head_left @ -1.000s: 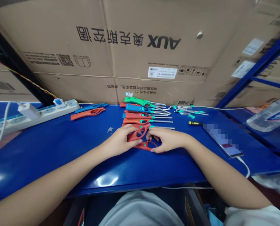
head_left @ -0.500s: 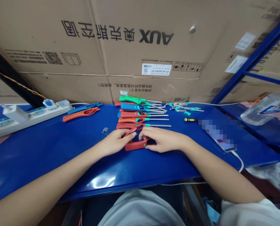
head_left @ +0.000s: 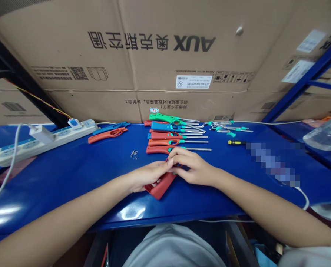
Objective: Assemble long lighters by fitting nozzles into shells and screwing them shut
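A red lighter casing (head_left: 163, 186) is held tilted above the blue table, its wide end toward me. My left hand (head_left: 150, 174) is closed around its left side, thumb on top and fingertips showing beneath. My right hand (head_left: 194, 166) pinches the far end of the casing, and the fingers of both hands meet there. They hide the trigger opening. Just beyond my hands lies a stacked row of long-necked lighters in red (head_left: 156, 149), orange (head_left: 162, 142), blue (head_left: 161, 126) and green (head_left: 165, 118), metal tubes pointing right. Small screws (head_left: 134, 154) lie left of my hands.
Orange and blue lighter casings (head_left: 106, 135) lie beside a white power strip (head_left: 56, 139). At right are metal tubes with green parts (head_left: 229, 127), a yellow-and-black screwdriver (head_left: 234, 142), a blurred phone (head_left: 273, 165) on a cable, and a plastic bottle (head_left: 325, 133). Cardboard (head_left: 154, 70) stands behind.
The red casing has been lifted and turned, its wide end now nearer me. A separate red piece seen in my left hand earlier now lies against it or is hidden. My hands have come together.
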{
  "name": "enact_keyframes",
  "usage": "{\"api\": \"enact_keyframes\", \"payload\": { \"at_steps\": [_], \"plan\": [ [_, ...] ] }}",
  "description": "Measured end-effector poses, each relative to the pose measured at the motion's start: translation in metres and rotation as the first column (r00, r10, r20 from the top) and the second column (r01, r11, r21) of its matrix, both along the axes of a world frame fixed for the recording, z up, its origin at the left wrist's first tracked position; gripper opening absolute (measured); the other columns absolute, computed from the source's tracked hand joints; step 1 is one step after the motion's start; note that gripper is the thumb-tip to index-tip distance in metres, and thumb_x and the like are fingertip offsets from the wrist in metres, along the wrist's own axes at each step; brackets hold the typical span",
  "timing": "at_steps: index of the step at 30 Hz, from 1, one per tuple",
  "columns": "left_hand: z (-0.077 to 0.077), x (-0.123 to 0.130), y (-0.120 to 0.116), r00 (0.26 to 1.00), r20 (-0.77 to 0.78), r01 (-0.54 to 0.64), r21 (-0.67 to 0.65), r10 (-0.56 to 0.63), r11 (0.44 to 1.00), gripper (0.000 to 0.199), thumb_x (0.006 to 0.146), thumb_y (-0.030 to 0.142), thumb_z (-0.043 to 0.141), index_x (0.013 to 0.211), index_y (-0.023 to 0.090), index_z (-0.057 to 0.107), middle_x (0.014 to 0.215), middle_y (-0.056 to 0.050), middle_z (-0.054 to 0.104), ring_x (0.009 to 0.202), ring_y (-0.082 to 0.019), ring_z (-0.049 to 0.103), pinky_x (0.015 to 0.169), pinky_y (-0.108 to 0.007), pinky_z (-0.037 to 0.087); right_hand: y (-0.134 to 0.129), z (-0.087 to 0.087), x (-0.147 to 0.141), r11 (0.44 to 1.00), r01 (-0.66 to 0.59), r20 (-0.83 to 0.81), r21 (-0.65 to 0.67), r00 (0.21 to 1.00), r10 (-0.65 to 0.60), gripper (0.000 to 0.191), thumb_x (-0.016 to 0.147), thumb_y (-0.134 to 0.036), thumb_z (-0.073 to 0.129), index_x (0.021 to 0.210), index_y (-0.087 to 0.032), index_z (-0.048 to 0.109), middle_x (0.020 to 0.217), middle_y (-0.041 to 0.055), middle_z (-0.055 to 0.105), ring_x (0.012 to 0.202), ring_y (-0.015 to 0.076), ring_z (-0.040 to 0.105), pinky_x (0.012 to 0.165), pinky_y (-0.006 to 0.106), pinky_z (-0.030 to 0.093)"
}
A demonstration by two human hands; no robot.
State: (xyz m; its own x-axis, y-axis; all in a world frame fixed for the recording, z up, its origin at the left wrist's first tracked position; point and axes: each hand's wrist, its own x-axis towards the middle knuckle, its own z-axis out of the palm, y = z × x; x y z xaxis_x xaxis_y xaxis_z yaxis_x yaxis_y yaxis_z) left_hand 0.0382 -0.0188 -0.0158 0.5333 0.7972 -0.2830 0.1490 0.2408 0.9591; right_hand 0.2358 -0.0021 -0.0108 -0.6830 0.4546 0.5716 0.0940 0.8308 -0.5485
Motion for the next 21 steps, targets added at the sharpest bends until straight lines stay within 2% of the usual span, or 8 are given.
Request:
{"api": "enact_keyframes", "payload": {
  "at_steps": [3,6,9,12,15,17,21],
  "plan": [
    [-0.004,0.002,-0.001,0.989,0.094,0.112,0.014,-0.112,0.994,0.052,0.066,0.06,0.082,0.091,0.016,0.067,0.08,0.0,0.062,0.073,-0.013,0.057,0.07,-0.024,0.047,-0.001,-0.001,-0.005,0.994,0.062,-0.046,0.088,0.997,-0.058,0.007,0.096,-0.024,0.059,0.101,-0.022,0.063,0.102,0.0074,0.057,0.095,0.0186,0.059,0.085,0.036,0.053],
    [-0.003,0.005,0.0,0.987,0.129,0.091,0.044,-0.096,0.995,0.04,0.068,0.038,0.086,0.096,0.017,0.067,0.088,0.0,0.065,0.082,-0.014,0.06,0.079,-0.027,0.047,0.002,-0.001,-0.004,0.962,0.152,-0.037,0.226,0.988,-0.147,0.014,0.093,-0.024,0.062,0.107,-0.024,0.061,0.109,0.0086,0.059,0.104,0.0221,0.058,0.094,0.043,0.049],
    [-0.001,0.006,0.0,0.995,0.093,0.027,0.08,-0.034,0.996,0.029,0.079,0.04,0.077,0.082,0.016,0.06,0.071,0.003,0.058,0.066,-0.01,0.052,0.067,-0.024,0.043,0.008,-0.001,0.001,0.943,0.227,-0.045,0.245,0.974,-0.222,0.026,0.094,-0.02,0.057,0.119,-0.026,0.056,0.115,0.0094,0.06,0.114,0.0238,0.056,0.101,0.047,0.045],
    [-0.001,0.007,0.0,0.996,0.081,0.02,0.109,-0.029,0.994,0.037,0.086,0.048,0.068,0.073,0.017,0.051,0.06,0.005,0.05,0.057,-0.009,0.046,0.059,-0.023,0.04,0.014,-0.003,0.005,0.925,0.297,-0.065,0.235,0.955,-0.29,0.028,0.094,-0.022,0.058,0.122,-0.026,0.056,0.12,0.0098,0.059,0.118,0.0247,0.054,0.103,0.049,0.045],
    [-0.002,0.009,-0.001,0.992,0.121,0.017,0.063,-0.025,0.998,0.04,0.084,0.051,0.069,0.076,0.019,0.045,0.056,0.007,0.047,0.052,-0.01,0.05,0.054,-0.023,0.043,0.018,-0.004,0.006,0.922,0.321,-0.091,0.217,0.947,-0.309,0.022,0.094,-0.023,0.059,0.116,-0.026,0.06,0.117,0.0094,0.058,0.115,0.0242,0.056,0.099,0.048,0.049],
    [-0.001,0.009,-0.002,0.995,0.095,0.021,0.021,-0.023,1.0,0.039,0.084,0.05,0.068,0.081,0.021,0.042,0.052,0.009,0.047,0.044,-0.01,0.049,0.046,-0.022,0.041,0.019,-0.006,0.006,0.93,0.319,-0.104,0.184,0.947,-0.304,0.019,0.092,-0.024,0.062,0.112,-0.025,0.061,0.116,0.0091,0.057,0.114,0.0231,0.057,0.097,0.045,0.051],
    [0.0,0.006,-0.004,0.998,0.012,0.068,-0.014,-0.068,0.998,0.036,0.087,0.046,0.064,0.096,0.022,0.039,0.049,0.009,0.054,0.038,-0.01,0.047,0.04,-0.019,0.04,0.02,-0.008,0.007,0.946,0.308,-0.083,0.1,0.95,-0.3,0.031,0.084,-0.031,0.073,0.112,-0.025,0.059,0.117,0.0093,0.056,0.113,0.0234,0.059,0.091,0.041,0.055]
  ]
}}
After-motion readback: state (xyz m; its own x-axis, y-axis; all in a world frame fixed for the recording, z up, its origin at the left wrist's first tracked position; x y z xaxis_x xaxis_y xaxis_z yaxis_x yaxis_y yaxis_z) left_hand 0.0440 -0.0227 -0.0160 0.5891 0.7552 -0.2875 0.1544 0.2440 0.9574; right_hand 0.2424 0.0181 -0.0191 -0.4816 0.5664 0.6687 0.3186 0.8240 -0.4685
